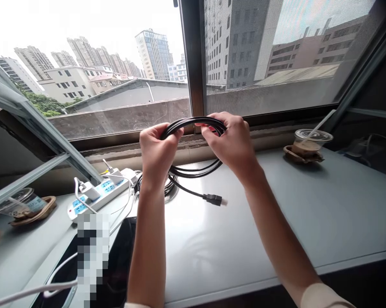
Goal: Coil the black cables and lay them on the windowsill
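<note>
A black cable wound into a loose coil is held up above the desk between my two hands. My left hand is closed round the coil's left side, thumb towards me. On the right side, my right hand grips the same coil, its fingers curled behind and its thumb in front. Below the coil hangs one cable end with a rectangular black plug, which looks like an HDMI connector with a clear cap. A red bit shows behind the coil near my right thumb; I cannot make out what it is.
The desk is pale and glossy. At left lies a white power strip with chargers and white cords, beside dark flat devices. Another dark coil lies behind my left wrist. Lidded drink cups stand right and left. A window is behind.
</note>
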### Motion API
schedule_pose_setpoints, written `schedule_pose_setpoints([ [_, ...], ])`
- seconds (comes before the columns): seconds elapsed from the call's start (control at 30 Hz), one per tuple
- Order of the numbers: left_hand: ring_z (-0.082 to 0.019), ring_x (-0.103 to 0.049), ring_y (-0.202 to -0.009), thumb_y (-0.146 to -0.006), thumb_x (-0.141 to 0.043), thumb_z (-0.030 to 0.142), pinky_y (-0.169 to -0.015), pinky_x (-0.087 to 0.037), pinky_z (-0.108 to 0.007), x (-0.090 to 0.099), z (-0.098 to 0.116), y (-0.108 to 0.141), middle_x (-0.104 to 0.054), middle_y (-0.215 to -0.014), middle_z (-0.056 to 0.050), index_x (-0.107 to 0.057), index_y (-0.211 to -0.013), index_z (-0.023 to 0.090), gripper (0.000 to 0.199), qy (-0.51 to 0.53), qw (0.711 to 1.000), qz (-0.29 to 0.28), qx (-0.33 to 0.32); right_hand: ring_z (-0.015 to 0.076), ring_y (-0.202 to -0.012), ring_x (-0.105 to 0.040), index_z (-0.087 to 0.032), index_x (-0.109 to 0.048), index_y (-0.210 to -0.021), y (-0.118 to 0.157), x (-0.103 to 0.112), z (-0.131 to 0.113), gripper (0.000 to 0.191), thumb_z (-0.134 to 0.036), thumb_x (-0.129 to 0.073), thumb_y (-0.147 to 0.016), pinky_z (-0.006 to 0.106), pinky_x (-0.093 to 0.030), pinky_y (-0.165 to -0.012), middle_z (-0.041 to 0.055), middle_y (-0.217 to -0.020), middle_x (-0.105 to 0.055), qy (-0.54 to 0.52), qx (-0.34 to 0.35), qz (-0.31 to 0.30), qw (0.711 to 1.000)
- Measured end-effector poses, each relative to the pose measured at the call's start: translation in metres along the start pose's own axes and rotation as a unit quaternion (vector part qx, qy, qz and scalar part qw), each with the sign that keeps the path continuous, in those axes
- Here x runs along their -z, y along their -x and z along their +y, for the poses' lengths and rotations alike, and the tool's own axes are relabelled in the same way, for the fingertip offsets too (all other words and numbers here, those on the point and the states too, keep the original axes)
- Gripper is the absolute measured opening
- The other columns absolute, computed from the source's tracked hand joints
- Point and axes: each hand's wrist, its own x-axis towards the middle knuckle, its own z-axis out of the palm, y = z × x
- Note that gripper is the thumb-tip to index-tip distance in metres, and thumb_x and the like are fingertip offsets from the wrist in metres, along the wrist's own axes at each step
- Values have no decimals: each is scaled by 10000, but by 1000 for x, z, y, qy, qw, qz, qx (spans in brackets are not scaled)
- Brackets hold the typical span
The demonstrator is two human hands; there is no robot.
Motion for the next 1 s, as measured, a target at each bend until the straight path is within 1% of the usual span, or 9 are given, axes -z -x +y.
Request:
schedule_pose_setpoints([
  [0.17, -41, -149, -402, -633, -614, 84, -424, -105, -272, 5, 3, -3, -243, -418, 77, -423, -417, 176, 303, 65, 993, 88, -36, 174, -772, -601, -160, -630, -1042, 4, 1, -3, 255, -190, -440, -875, 285, -448, -745, 53, -837, -648, 31, -27, -41, 998],
  [0.23, -45, -154, -408, -635, -609, 74, -433, -104, -277, 4, 2, -2, -247, -419, 75, -402, -408, 178, 324, 67, 992, 84, -62, 165, -701, -588, -159, -635, -987, 7, 5, -6, 217, -189, -446, -884, 273, -431, -698, 47, -779, -636, 52, -27, -39, 998],
  [0.3, -53, -170, -415, -644, -608, 81, -439, -110, -280, 3, 2, 0, -248, -426, 70, -385, -410, 181, 339, 50, 992, 65, -95, 159, -626, -558, -163, -642, -853, 9, 9, -8, 189, -211, -463, -890, 266, -401, -645, 47, -700, -611, 84, -28, -35, 995],
  [0.4, -64, -191, -442, -650, -615, 97, -456, -123, -283, 2, 5, 3, -229, -453, 60, -357, -416, 179, 358, -6, 988, 50, -148, 138, -538, -493, -168, -602, -699, 10, 16, -7, 243, -268, -491, -891, 257, -343, -570, 35, -604, -560, 104, -32, -47, 993],
  [0.53, -74, -206, -473, -643, -614, 104, -470, -132, -286, -1, 12, 8, -221, -467, 49, -327, -418, 175, 372, -48, 982, 61, -174, 108, -541, -477, -156, -570, -666, 7, 22, -1, 295, -316, -492, -901, 239, -320, -549, 18, -593, -539, 55, -20, -74, 996],
  [0.73, -74, -185, -462, -665, -661, 161, -447, -136, -274, -7, 10, 5, -225, -462, 52, -322, -435, 182, 411, -19, 972, 106, -210, 98, -556, -530, -115, -638, -792, 6, 32, 0, 460, -537, -468, -859, 210, -345, -530, 14, -574, -537, -87, -5, -105, 991],
  [0.8, -66, -217, -456, -667, -702, 211, -431, -169, -255, -5, 7, 1, -264, -463, 58, -347, -448, 184, 417, -10, 974, 95, -205, 89, -511, -524, -108, -658, -822, 6, 36, 0, 520, -588, -459, -834, 200, -344, -497, 8, -543, -523, -135, -14, -143, 980],
  [0.93, -55, -338, -464, -587, -795, 303, -426, -259, -222, 4, 0, -7, -419, -508, 60, -481, -539, 184, 339, -7, 986, 8, -168, 76, -426, -498, -97, -680, -856, 3, 38, 1, 582, -631, -454, -813, 190, -336, -442, -7, -477, -484, -198, -40, -220, 954],
  [1.0, -54, -349, -455, -592, -792, 360, -418, -263, -217, 9, -2, -8, -430, -516, 59, -519, -585, 186, 324, -5, 987, -4, -158, 75, -421, -498, -89, -679, -861, 1, 36, 1, 589, -626, -439, -827, 192, -359, -449, -5, -474, -493, -216, -46, -256, 941],
])
